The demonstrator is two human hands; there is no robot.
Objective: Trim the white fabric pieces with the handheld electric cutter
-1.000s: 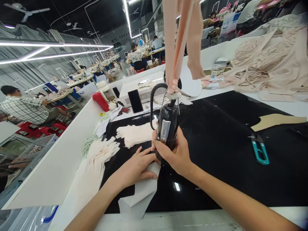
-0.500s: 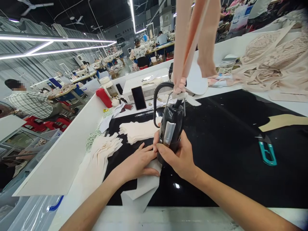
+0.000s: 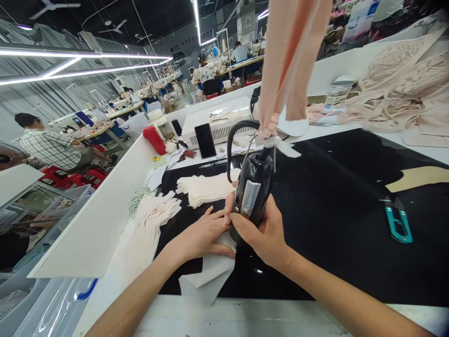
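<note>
My right hand [image 3: 268, 234] is wrapped round a black corded hand tool [image 3: 254, 187] with a silver plate on its side. The tool stands nearly upright on the black mat, and its lower end is partly hidden by my fingers. Pink elastic bands [image 3: 289, 56] tied near its top run upward out of view. My left hand [image 3: 205, 236] lies flat with fingers spread beside the tool's base, pressing on a pale fabric piece [image 3: 213, 274]. That piece is folded over and reaches past the mat's front edge.
Stacked cream fabric pieces [image 3: 206, 189] lie beyond my left hand, and more cream pieces [image 3: 150, 220] lie to the left. Teal-handled thread snips [image 3: 398, 222] rest at right on the black mat [image 3: 326, 210]. A phone [image 3: 205, 140] leans against a white box. Beige straps [image 3: 403, 89] are heaped at back right.
The view has shifted slightly, so most of the scene appears a little further right. Both hands and the tool keep about the same place on the fabric.
</note>
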